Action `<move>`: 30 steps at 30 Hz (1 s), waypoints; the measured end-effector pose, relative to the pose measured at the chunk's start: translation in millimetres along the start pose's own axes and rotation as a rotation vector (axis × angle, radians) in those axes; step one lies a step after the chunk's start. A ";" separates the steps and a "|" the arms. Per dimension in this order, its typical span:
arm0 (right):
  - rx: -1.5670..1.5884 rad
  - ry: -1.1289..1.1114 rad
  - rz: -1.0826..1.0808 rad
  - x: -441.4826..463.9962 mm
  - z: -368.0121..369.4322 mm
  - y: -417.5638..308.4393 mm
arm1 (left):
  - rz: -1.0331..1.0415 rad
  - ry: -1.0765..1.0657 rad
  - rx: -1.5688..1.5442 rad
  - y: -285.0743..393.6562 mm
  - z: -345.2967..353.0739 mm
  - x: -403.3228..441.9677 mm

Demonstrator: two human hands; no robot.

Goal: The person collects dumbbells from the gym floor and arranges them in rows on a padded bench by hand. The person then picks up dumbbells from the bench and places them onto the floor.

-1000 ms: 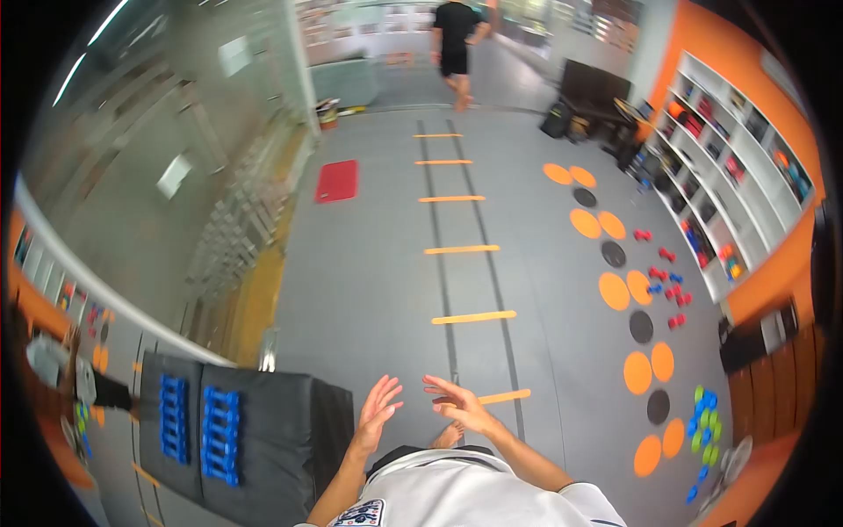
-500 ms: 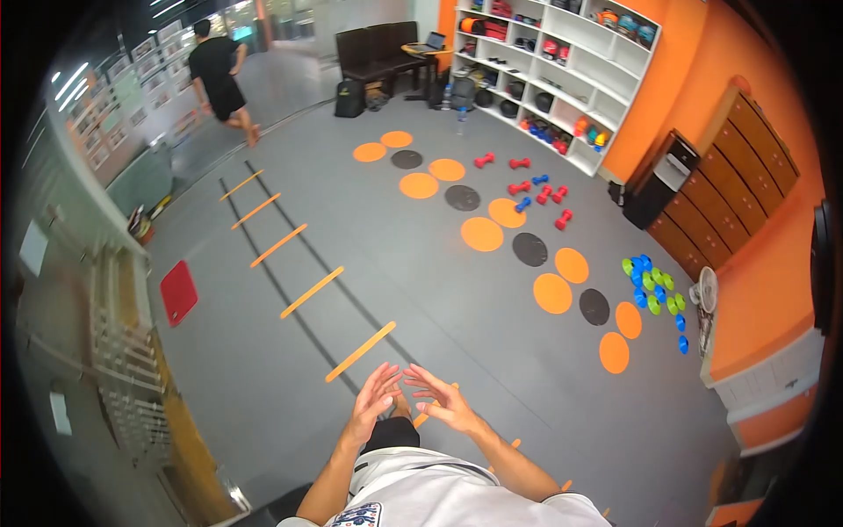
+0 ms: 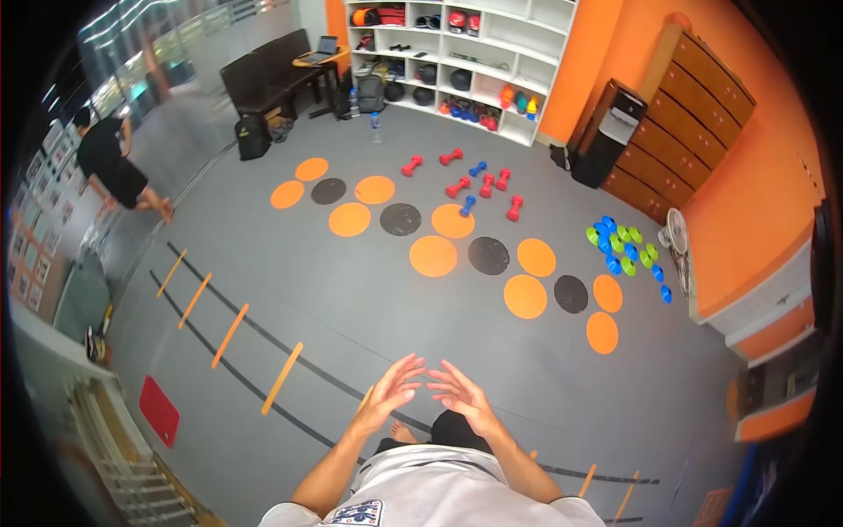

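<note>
My left hand (image 3: pixel 393 393) and my right hand (image 3: pixel 458 393) are held out in front of my white shirt (image 3: pixel 430 483), palms facing each other with a small gap between. Fingers on both are spread and hold nothing. Below them, an agility ladder with black straps and orange rungs (image 3: pixel 283 378) lies flat on the grey floor (image 3: pixel 351 307). One bare foot (image 3: pixel 402 432) shows beneath my left wrist, beside the ladder. My other foot is hidden.
Orange and black floor discs (image 3: pixel 433 256) run diagonally ahead. Behind them lie red and blue dumbbells (image 3: pixel 457 187); on the right are blue and green cones (image 3: pixel 629 250). A white shelf (image 3: pixel 518 130), a water dispenser (image 3: pixel 610 132) and a red mat (image 3: pixel 160 411) surround the floor. Another person (image 3: pixel 118 162) stands far left.
My view has swung to the right, so the ladder and the other person sit further left. My hands stay raised and have drawn slightly apart. A raised knee shows beside my right hand.
</note>
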State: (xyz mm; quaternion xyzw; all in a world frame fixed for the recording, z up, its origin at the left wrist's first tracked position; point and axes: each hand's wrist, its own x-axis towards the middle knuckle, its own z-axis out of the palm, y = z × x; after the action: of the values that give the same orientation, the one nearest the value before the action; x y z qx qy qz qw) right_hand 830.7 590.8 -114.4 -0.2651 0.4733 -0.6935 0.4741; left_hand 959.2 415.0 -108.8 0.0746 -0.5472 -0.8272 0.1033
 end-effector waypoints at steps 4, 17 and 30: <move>-0.008 0.051 0.055 66.2 -41.7 -10.7 | -0.009 -0.116 -0.073 2.2 -37.5 95.1; -0.077 -0.020 0.025 375.1 -192.6 -124.0 | 0.027 0.024 -0.075 58.1 -151.8 402.2; -0.093 0.159 0.096 662.2 -320.9 -183.5 | -0.014 0.006 -0.037 118.2 -315.6 723.2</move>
State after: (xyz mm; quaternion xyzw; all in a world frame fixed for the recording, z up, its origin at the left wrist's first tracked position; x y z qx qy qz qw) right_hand 222.6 138.0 -133.5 -0.2079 0.5535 -0.6660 0.4548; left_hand 344.7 -93.4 -130.5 0.0792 -0.5312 -0.8375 0.1005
